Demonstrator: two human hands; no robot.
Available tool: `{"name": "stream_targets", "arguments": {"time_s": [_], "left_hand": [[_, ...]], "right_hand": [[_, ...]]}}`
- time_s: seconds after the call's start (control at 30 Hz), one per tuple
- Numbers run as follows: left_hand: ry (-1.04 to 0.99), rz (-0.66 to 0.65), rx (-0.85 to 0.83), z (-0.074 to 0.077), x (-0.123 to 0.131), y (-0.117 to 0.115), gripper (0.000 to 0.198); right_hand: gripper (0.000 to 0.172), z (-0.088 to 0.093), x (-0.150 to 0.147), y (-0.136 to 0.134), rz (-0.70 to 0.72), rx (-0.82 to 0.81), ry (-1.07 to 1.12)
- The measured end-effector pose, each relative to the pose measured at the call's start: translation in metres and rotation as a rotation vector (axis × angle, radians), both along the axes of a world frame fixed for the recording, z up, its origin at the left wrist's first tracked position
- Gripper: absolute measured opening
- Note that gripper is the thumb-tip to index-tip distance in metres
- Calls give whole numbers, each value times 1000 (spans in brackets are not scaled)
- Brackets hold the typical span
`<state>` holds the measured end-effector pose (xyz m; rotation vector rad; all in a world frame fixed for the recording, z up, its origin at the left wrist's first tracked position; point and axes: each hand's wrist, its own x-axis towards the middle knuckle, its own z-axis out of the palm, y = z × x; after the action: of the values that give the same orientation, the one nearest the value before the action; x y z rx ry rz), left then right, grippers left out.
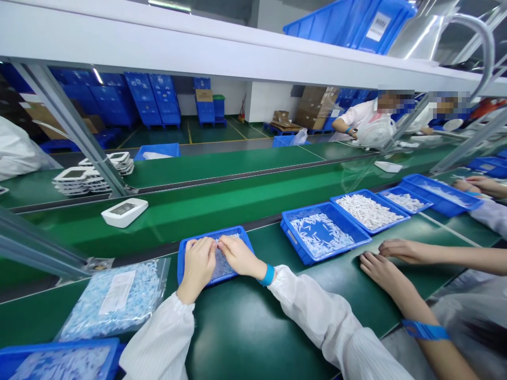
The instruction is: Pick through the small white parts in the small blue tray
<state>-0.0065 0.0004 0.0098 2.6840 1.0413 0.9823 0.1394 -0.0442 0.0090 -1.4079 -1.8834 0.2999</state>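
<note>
A small blue tray [186,248] of tiny white plastic parts lies on the green bench in front of me. Both my hands rest in it. My left hand [198,264] lies palm down, its fingers curled together over the parts. My right hand [237,256], with a blue wrist strap [268,275] on its wrist, meets it at the fingertips. The fingers pinch something small that I cannot make out. Both arms wear white sleeves.
A clear bag of white parts [116,298] lies to the left, another blue tray [59,361] at the near left corner. Blue trays of parts [325,232] run to the right, where a co-worker's hands [390,261] rest. A white device [124,211] sits on the conveyor belt.
</note>
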Motion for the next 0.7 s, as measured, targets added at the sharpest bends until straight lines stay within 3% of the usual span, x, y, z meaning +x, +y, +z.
{"name": "stream_targets", "arguments": {"time_s": [0.13,0.4,0.7], "left_hand": [[-9,0,-3,0,0,0,27],[71,26,66,1,0,0,24],[115,64,65,-1,0,0,20]], "right_hand": [[28,3,2,0,-31,-51,99],[35,-3,6,4,44,-155,313],[23,3,1,0,18,-64,80]]}}
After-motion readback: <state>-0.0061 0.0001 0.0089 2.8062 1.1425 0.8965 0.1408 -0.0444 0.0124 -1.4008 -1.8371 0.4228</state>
